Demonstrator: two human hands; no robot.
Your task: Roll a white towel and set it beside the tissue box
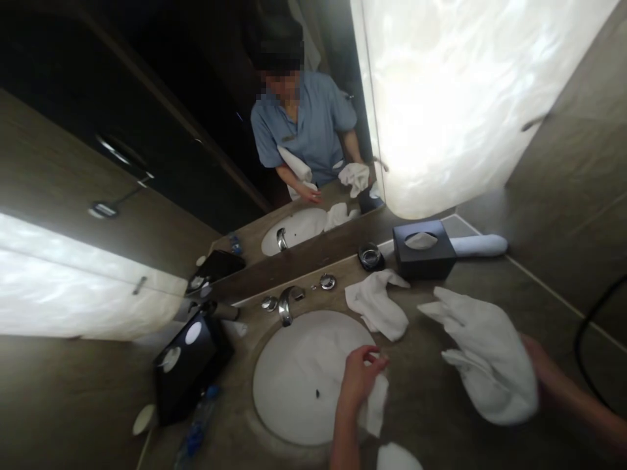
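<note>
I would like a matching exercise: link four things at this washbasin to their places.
1. crumpled white towel
2. black tissue box
3. chrome tap
4. large white cloth

a. behind the round white basin
b. draped over the right hand
c. beside a white roll
d. flat on the counter, untouched

Pairs: 1-d, 2-c, 3-a, 4-b

right hand (539, 365) mostly hidden behind white towel (490, 356)
</note>
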